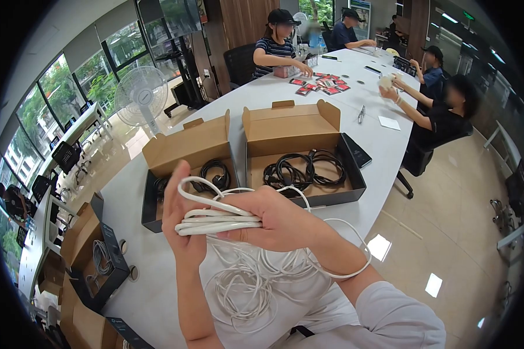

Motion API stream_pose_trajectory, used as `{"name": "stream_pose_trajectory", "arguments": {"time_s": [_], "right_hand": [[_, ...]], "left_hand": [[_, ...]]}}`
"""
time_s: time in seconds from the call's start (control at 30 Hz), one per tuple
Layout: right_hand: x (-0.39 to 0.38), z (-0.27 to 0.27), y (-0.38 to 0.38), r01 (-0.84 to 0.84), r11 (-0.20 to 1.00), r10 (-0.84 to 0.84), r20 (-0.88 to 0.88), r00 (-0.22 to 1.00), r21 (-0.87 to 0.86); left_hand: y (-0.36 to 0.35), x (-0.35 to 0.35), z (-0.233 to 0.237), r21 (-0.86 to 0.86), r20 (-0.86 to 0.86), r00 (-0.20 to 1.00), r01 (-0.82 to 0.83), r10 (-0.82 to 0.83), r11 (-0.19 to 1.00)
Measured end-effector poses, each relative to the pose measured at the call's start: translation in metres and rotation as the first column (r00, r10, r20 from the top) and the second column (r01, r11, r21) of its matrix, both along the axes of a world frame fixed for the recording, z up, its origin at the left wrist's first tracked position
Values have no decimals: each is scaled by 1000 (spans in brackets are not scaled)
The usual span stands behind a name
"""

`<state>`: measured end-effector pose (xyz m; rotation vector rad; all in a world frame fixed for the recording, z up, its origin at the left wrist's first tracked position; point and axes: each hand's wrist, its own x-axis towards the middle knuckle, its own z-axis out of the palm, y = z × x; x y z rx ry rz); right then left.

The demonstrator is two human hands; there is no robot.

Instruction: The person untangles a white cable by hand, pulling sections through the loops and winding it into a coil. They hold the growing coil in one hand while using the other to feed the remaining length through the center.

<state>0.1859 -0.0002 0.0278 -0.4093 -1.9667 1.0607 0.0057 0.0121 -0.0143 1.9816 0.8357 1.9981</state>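
Note:
In front of me a coil of white cable [221,223] is bunched into several flat loops. My right hand [285,218] pinches the coil's right end between thumb and fingers. At the coil's left end is my left hand [183,241], upright, with the loops resting against it; part of its fingers is hidden behind the cable. One strand hangs round my right forearm. Below my hands, a loose tangle of white cable [244,291] lies on the white table [145,273] and close to my lap.
Two open cardboard boxes, a left one [189,145] and a right one [291,122], hold black cables [297,171]. More boxes stand at left, one with a grey cable [102,259]. Red packets [326,84] lie farther off. Several people sit round the table. A fan [141,96] stands beyond.

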Motion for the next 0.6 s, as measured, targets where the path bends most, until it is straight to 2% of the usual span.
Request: {"name": "stream_pose_trajectory", "arguments": {"time_s": [0.03,0.13,0.17,0.27,0.4,0.43,0.53,0.6], "right_hand": [[1,2,0,-5,1000,5,9,1000,12],[3,2,2,-7,1000,7,5,1000,19],[3,1,4,-8,1000,8,-3,1000,17],[3,-6,8,9,994,0,-77,997,107],[6,-3,6,5,995,0,-45,999,101],[5,-4,6,8,994,-3,-44,999,106],[6,-1,5,4,998,-3,-12,1000,60],[5,-4,8,6,997,-3,-37,999,82]], "left_hand": [[-5,1,0,-29,-13,1000,-24,24,999],[-4,-5,-20,83,-71,957,-277,283,957],[-3,-2,-24,172,-50,933,-344,357,923],[-6,2,-25,254,-22,920,-374,392,892],[-6,4,-27,316,-3,914,-384,405,868],[-6,4,-31,280,9,910,-400,414,873],[-3,-7,-36,357,-105,847,-457,521,815],[5,4,-38,357,110,971,-237,211,904]]}}
